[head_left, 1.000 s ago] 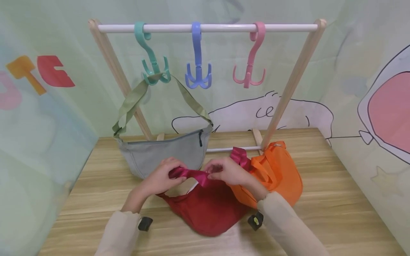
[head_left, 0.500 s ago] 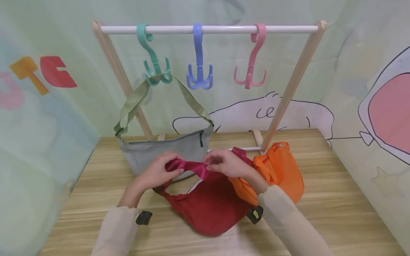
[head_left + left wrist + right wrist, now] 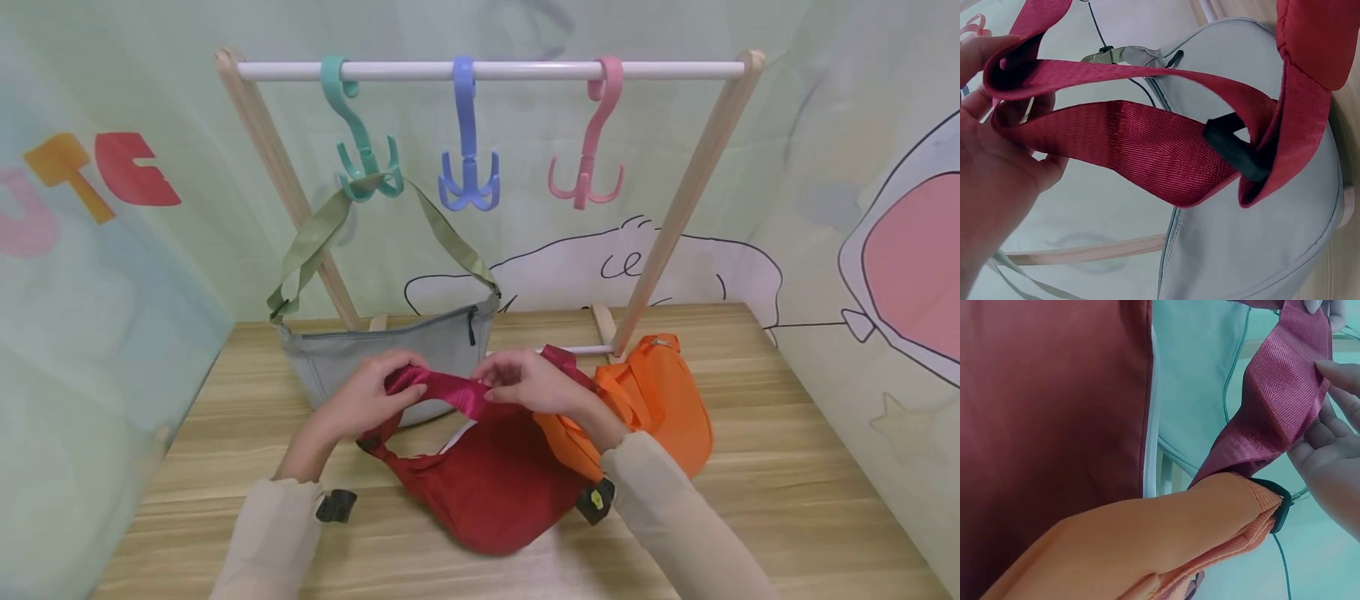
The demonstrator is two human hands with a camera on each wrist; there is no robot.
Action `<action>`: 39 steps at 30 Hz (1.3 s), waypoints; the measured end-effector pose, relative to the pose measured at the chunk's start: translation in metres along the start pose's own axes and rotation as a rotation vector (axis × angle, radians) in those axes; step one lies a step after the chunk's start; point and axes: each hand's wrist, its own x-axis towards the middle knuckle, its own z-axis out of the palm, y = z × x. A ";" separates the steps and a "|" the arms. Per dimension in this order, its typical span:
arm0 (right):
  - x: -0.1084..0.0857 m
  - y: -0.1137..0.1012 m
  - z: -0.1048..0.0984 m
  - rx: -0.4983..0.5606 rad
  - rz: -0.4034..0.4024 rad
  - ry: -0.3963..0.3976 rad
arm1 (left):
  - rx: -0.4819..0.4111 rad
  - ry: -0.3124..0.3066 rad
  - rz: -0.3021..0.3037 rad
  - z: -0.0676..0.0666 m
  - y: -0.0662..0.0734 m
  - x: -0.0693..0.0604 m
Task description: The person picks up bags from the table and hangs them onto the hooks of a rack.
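Pinching the crimson strap [image 3: 450, 392] with curled fingers, the left hand [image 3: 367, 400] and right hand [image 3: 528, 383] held it raised. The red bag [image 3: 495, 487] rested on the table [image 3: 787, 467], in front of the gray bag [image 3: 420, 337], whose green strap [image 3: 321, 223] hung from the teal hook [image 3: 357, 125]. The orange bag [image 3: 678, 408] sat just beside the red one.
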 end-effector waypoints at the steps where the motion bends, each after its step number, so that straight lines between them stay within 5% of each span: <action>1: 0.000 0.000 0.000 -0.002 0.002 -0.005 | -0.003 -0.001 -0.002 0.000 0.000 0.000; 19: 0.005 0.001 -0.008 -0.038 0.023 -0.049 | 0.027 0.034 0.027 -0.015 0.001 0.003; 39: 0.015 0.000 -0.016 -0.041 0.044 0.022 | 0.051 0.047 -0.024 -0.029 0.005 0.006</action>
